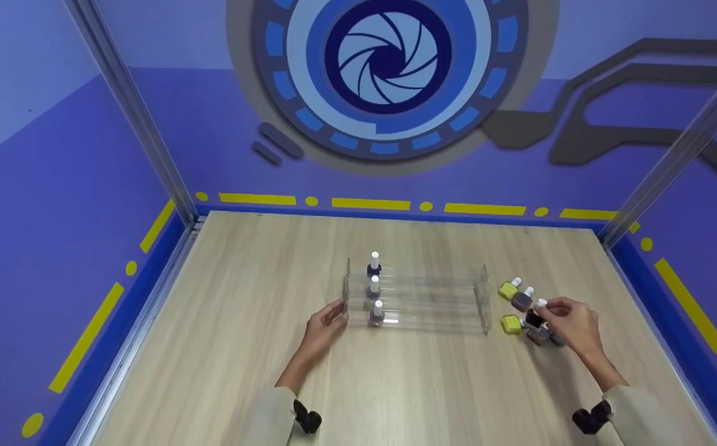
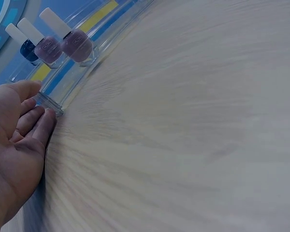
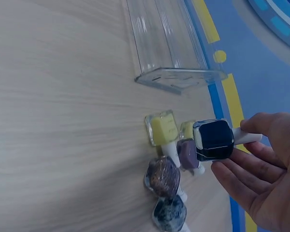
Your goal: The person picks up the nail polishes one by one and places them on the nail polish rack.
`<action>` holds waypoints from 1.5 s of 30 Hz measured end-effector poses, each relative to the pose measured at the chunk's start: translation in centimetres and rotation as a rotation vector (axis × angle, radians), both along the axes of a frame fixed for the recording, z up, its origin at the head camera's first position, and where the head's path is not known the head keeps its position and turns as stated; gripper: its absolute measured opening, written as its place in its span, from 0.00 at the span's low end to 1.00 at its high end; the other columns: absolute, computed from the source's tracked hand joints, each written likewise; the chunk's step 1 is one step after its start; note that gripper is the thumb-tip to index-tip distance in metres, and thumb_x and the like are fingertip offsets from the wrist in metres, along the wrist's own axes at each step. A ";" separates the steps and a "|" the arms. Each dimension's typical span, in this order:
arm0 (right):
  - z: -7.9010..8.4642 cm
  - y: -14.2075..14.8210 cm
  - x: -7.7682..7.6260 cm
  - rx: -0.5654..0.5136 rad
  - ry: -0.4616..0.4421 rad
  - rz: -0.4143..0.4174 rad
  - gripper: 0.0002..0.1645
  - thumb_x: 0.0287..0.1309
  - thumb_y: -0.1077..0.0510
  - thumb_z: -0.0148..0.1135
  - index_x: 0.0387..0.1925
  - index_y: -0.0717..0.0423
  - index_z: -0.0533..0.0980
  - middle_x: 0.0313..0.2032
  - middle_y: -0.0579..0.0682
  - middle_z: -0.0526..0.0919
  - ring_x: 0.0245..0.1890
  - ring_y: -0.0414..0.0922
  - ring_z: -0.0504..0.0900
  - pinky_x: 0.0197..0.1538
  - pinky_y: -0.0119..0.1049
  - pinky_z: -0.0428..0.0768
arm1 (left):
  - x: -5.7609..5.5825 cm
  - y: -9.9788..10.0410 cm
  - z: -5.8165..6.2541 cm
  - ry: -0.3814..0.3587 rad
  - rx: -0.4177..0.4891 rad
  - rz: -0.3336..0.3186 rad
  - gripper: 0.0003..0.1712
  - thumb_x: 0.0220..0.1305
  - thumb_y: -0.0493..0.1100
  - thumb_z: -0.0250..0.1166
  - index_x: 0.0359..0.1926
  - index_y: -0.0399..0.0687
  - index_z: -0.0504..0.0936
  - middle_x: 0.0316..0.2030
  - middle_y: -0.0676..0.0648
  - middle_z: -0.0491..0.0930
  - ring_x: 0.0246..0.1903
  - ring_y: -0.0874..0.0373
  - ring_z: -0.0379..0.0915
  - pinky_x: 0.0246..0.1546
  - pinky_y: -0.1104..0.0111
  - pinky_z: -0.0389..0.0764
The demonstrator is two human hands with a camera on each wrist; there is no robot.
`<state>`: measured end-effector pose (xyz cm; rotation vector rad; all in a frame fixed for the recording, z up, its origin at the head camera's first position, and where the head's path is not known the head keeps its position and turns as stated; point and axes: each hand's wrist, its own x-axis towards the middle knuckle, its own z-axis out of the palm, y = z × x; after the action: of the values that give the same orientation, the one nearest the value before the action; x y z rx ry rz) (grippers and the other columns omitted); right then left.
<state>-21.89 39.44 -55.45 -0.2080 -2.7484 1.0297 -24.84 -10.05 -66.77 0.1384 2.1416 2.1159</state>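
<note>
A clear stepped rack (image 1: 420,302) stands mid-table with three white-capped nail polish bottles at its left end: a dark one (image 1: 374,270), a mauve one (image 1: 375,290) and another mauve one (image 2: 77,46) in front. My left hand (image 1: 326,325) touches the rack's left end panel (image 2: 50,104) with thumb and fingertips. In my right hand (image 1: 572,322) the white cap (image 3: 246,137) of a dark nail polish bottle (image 3: 215,139) is pinched between thumb and fingers. In the right wrist view its glass body points away from the palm, above other bottles.
Several bottles lie right of the rack: two yellow ones (image 1: 509,290) (image 1: 511,323), a mauve one (image 1: 522,300), a brownish glittery one (image 3: 163,177) and a dark speckled one (image 3: 169,213). Blue-purple walls (image 1: 173,124) enclose the wooden table (image 1: 259,260) at back and sides.
</note>
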 end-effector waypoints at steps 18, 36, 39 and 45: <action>0.1 -3.2 -1.0 -0.143 0.012 0.091 0.15 0.64 0.59 0.69 0.44 0.69 0.82 0.39 0.66 0.89 0.27 0.28 0.84 0.30 0.20 0.85 | 0.3 0.1 0.1 -0.017 0.008 -0.003 0.32 0.76 0.41 0.59 0.74 0.32 0.64 0.73 0.31 0.65 0.75 0.38 0.59 0.76 0.56 0.69; 1.0 -6.5 -2.2 -0.192 0.087 0.185 0.11 0.62 0.60 0.71 0.40 0.66 0.83 0.36 0.63 0.89 0.29 0.26 0.82 0.32 0.17 0.83 | 0.1 0.1 -0.1 -0.002 0.013 0.003 0.31 0.76 0.40 0.59 0.73 0.30 0.64 0.72 0.30 0.66 0.74 0.37 0.61 0.75 0.57 0.70; 1.2 -7.2 -2.6 -0.199 0.062 0.186 0.12 0.63 0.59 0.71 0.42 0.66 0.83 0.37 0.63 0.89 0.30 0.27 0.83 0.33 0.18 0.84 | 0.1 0.1 0.1 -0.020 0.002 0.014 0.32 0.75 0.41 0.60 0.73 0.30 0.65 0.72 0.30 0.67 0.74 0.37 0.62 0.74 0.58 0.72; 1.3 -8.2 -3.5 -0.206 0.027 0.195 0.14 0.63 0.57 0.70 0.44 0.65 0.83 0.40 0.62 0.90 0.32 0.29 0.85 0.35 0.19 0.84 | 0.0 0.2 0.2 -0.016 -0.024 0.019 0.31 0.76 0.42 0.60 0.72 0.30 0.65 0.71 0.31 0.68 0.74 0.37 0.63 0.75 0.56 0.71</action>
<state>-25.38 31.27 -54.15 0.0457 -2.6777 1.3557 -24.82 -9.88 -66.60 0.0983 2.1664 2.0937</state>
